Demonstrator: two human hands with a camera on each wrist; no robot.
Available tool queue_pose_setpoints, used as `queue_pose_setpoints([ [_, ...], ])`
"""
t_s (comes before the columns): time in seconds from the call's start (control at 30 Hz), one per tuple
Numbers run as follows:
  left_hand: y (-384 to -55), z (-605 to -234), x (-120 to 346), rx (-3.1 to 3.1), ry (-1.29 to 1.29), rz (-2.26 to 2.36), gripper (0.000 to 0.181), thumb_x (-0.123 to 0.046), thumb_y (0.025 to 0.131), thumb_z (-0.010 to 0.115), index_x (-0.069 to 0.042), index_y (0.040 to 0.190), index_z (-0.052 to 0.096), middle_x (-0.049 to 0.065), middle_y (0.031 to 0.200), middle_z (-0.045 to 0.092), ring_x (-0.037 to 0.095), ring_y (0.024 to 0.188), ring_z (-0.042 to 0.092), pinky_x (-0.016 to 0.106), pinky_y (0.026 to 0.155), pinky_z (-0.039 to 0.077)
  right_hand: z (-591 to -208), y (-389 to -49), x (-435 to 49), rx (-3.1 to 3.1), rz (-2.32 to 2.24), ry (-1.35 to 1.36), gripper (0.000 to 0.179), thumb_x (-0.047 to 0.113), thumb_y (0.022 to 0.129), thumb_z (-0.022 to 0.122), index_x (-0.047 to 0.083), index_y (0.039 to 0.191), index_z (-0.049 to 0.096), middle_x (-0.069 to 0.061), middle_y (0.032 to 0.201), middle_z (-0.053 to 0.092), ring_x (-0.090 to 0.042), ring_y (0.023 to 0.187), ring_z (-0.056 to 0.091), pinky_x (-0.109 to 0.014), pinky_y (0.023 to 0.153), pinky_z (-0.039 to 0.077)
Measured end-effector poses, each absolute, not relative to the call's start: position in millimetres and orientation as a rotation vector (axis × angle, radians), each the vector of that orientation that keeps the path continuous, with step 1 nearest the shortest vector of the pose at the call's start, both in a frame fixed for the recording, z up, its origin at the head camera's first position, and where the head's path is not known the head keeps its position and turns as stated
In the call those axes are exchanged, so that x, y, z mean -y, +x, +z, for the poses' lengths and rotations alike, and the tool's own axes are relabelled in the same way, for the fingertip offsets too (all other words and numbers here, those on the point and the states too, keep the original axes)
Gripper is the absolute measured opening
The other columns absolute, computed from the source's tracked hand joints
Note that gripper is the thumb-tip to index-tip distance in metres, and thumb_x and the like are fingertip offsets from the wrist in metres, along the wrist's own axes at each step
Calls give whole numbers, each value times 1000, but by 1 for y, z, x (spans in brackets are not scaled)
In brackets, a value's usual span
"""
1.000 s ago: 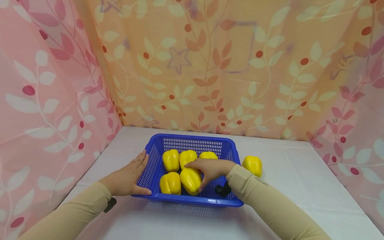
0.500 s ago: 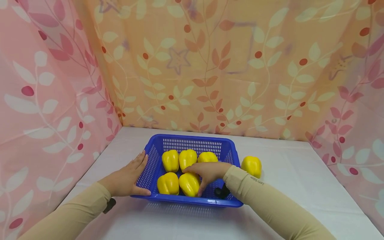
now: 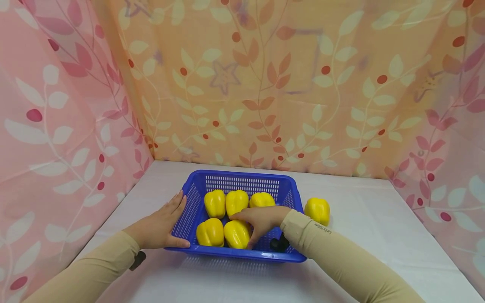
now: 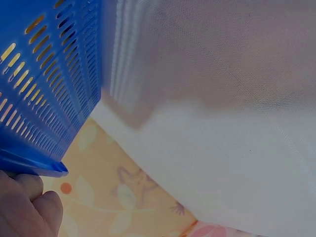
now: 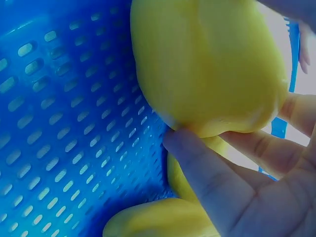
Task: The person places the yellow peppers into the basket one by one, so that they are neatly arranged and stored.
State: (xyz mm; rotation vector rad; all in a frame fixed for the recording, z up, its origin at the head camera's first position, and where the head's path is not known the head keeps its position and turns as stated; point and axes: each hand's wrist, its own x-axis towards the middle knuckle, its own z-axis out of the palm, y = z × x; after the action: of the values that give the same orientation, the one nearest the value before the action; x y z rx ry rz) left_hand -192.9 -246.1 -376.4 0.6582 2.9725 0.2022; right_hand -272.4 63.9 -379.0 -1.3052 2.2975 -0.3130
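Note:
A blue perforated plastic basket point(image 3: 242, 173) stands on the table, holding several yellow bell peppers. My left hand point(image 3: 159, 221) rests at its left front corner, fingers straight along the left rim and thumb on the front rim. Inside, my right hand point(image 3: 263, 219) grips the front-row bell pepper point(image 3: 236, 234), thumb on the near side and fingers over the far side. That pepper point(image 5: 207, 64) fills the top of the right wrist view. Beside it on the left sits another bell pepper point(image 3: 210, 232). Behind are a left point(image 3: 214, 203), a middle point(image 3: 237, 203) and a partly hidden right pepper point(image 3: 262, 199).
One yellow bell pepper point(image 3: 317, 210) lies on the white tabletop point(image 3: 363, 227) just right of the basket, partly behind the right sleeve. A black wrist device point(image 3: 279, 243) hangs under the right wrist inside the basket. Patterned curtains point(image 3: 227, 84) close off the back and both sides.
The right hand has shifted the gripped front pepper a little left and lowered it onto the basket floor. The front-left pepper has slid left with it. The left hand stays put.

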Motion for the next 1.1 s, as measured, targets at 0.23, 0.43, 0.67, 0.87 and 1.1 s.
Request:
queue_pose_setpoints([
  [0.23,-192,-377,246,-2973,647,202,123,-81,63,49,-2,146,6,17,152,-2,34,139,8,50,106,22,-377,-271,-64,-2284,-341,-1267,84,40,71,76,16,141,35,6,133,46,-4,99,49,-23,90,43],
  [0.43,-191,-377,245,-2973,624,201,123,-81,63,49,-3,146,6,16,153,-2,34,139,8,50,106,23,-373,-270,-65,-2308,-343,-1232,82,39,70,77,18,139,39,8,133,47,-4,103,49,-27,95,42],
  [0.67,-191,-377,244,-2973,625,207,123,-81,62,49,-2,146,6,16,153,-2,34,139,8,50,106,23,-368,-270,-66,-2303,-375,-1238,77,35,70,77,19,137,43,8,132,49,-4,101,52,-24,89,45],
  [0.87,-192,-378,246,-2976,646,204,123,-82,63,48,-2,146,6,17,152,-3,34,139,8,50,106,22,-360,-271,-69,-2315,-371,-1288,74,36,72,77,16,135,45,3,130,51,-11,101,55,-22,86,46],
  [1.1,-193,-379,246,-2979,637,183,124,-83,62,47,-3,146,5,16,153,-3,33,139,7,50,106,22,-347,-273,-75,-2385,-348,-1283,72,37,73,76,18,135,45,1,126,52,-16,102,54,-24,86,46],
])
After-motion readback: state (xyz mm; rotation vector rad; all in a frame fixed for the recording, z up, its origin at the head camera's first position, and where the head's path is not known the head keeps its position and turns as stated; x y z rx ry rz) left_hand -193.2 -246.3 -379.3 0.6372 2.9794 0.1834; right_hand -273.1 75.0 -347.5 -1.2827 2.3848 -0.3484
